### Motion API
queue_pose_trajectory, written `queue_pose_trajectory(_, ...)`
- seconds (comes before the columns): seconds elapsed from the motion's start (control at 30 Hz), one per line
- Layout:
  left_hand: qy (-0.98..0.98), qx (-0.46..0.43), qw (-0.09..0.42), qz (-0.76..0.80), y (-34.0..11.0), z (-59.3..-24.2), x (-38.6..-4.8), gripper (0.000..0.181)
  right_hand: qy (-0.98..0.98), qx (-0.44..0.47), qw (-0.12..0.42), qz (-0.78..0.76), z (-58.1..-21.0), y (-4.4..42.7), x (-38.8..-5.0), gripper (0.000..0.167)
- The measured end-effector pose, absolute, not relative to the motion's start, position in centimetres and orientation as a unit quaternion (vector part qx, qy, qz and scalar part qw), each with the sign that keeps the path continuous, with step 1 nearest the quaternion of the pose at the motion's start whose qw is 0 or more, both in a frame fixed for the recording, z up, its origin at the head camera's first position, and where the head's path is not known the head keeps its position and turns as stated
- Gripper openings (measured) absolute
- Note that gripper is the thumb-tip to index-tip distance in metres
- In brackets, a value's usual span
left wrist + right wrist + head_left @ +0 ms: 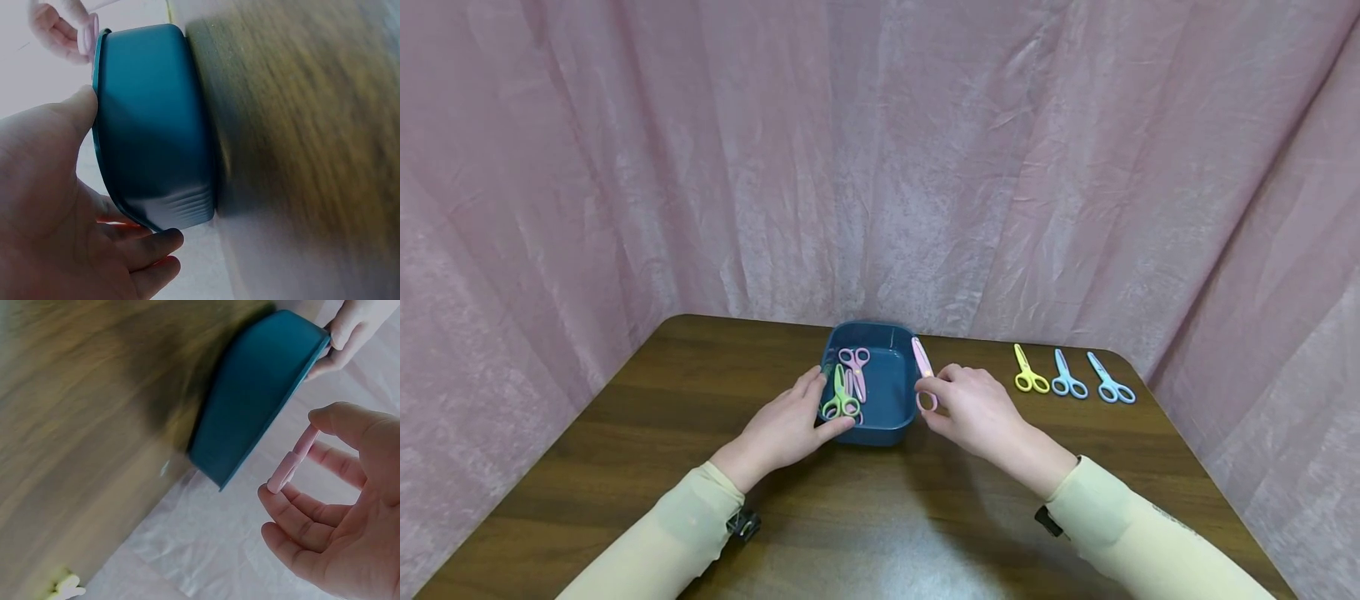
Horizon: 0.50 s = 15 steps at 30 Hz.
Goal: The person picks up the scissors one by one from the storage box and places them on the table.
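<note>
A dark blue open box stands on the table. My left hand holds its near left corner, the thumb on the near rim and the fingers along the left side. In the box, on its left side, lie green scissors and pink scissors, with another pink piece partly hidden beneath. My right hand pinches another pair of pink scissors above the box's right edge, blades pointing away from me. In the right wrist view, thumb and fingertips grip the pink handle.
On the right part of the brown table lie yellow scissors and two blue pairs, the nearer blue scissors and the outer blue scissors, in a row. A pink curtain hangs right behind the table's far edge.
</note>
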<state>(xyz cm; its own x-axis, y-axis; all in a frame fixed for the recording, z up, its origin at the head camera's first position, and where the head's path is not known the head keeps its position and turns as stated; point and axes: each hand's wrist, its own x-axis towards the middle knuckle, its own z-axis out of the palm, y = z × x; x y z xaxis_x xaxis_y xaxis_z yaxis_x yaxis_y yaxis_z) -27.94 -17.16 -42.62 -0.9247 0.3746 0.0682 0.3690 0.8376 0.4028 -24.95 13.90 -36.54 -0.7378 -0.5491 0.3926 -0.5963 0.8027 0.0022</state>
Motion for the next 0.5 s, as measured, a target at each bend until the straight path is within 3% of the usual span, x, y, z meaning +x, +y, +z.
queue_pose_trajectory(0.5, 0.959, 0.194, 0.004, 0.205, -17.2, -42.8, -27.9, 0.106, -0.941, 0.273, 0.192, 0.048, -37.8, 17.3, -23.7, 0.020)
